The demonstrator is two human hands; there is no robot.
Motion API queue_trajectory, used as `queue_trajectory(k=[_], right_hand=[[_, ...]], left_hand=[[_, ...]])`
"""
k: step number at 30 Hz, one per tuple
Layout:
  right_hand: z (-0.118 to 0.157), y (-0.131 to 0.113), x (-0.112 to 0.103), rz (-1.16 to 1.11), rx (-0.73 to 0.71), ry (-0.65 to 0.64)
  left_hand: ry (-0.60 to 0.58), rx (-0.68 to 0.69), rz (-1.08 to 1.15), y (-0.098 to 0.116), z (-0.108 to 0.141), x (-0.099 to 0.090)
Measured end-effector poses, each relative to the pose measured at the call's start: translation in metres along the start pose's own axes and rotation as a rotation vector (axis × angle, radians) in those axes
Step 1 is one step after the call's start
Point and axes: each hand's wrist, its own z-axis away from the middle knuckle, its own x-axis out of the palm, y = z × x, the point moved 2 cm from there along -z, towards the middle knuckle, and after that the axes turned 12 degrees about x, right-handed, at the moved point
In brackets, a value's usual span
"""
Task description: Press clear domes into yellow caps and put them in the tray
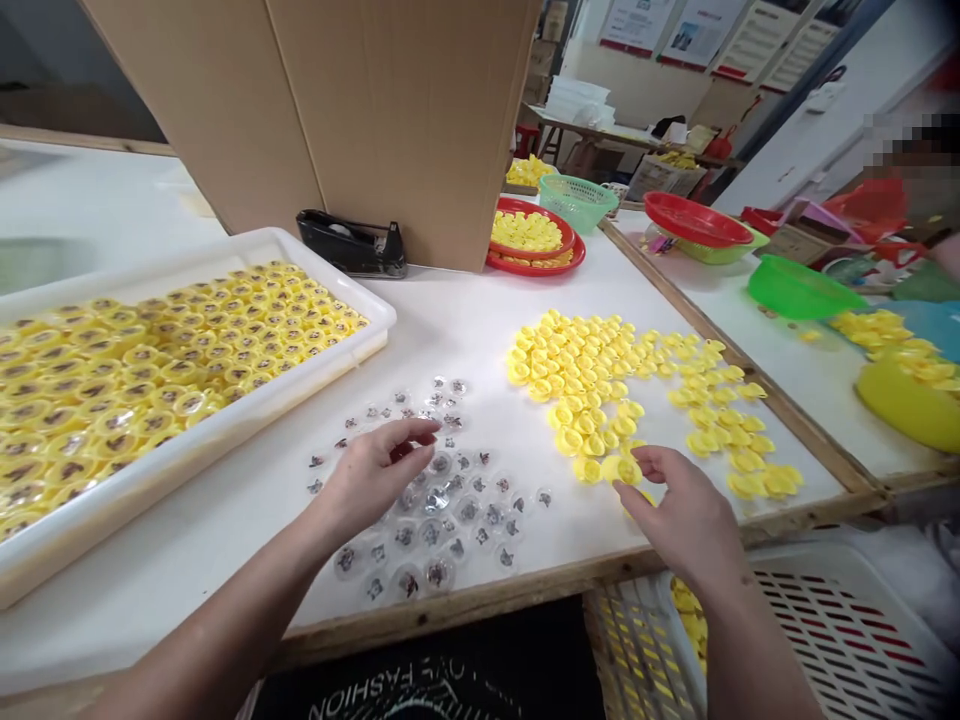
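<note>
My left hand (382,465) hovers over a spread of clear round discs (469,510) with small printed figures; its thumb and forefinger are close together, and whatever lies between them is too small to make out. At the near edge of a group of small yellow cups (581,360), my right hand (675,500) has thumb and fingers around the rim of one yellow cup (621,470). On the left, a white tray (330,375) holds rows of yellow cups topped with printed discs (217,345).
A black tape dispenser (352,243) stands before a large cardboard box (375,120). Behind are red plates (574,262) of yellow pieces and a green basket (577,200). A wooden strip (750,370) borders the table at right; a white crate (840,610) sits below.
</note>
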Motion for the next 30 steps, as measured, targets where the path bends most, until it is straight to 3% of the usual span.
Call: queue_trajectory(k=[2, 5, 8, 11, 14, 18, 26, 30], right_hand=[[0.011, -0.039, -0.004, -0.117, -0.156, 0.005], [0.029, -0.102, 0.005, -0.239, -0.406, -0.142], [0.034, -0.138, 0.022, -0.318, -0.519, -0.255], [0.02, -0.139, 0.042, -0.369, -0.46, -0.378], [0.001, -0.125, 0.063, -0.174, -0.381, -0.434], [-0.004, -0.118, 0.078, 0.007, -0.419, -0.49], [0.002, -0.121, 0.078, 0.047, -0.385, -0.436], [0.001, -0.128, 0.063, -0.189, -0.347, -0.394]], left_hand=[[-0.065, -0.054, 0.293, 0.003, 0.0, 0.014], [-0.166, -0.149, 0.754, 0.004, 0.001, 0.034], [-0.163, -0.21, 0.989, 0.0, 0.002, 0.039], [-0.029, -0.243, 1.001, -0.011, 0.002, 0.031], [0.1, -0.262, 0.99, -0.021, 0.001, 0.02], [0.146, -0.29, 1.063, -0.026, 0.0, 0.017], [0.18, -0.284, 1.161, -0.028, 0.0, 0.017], [0.161, -0.28, 1.185, -0.03, 0.002, 0.02]])
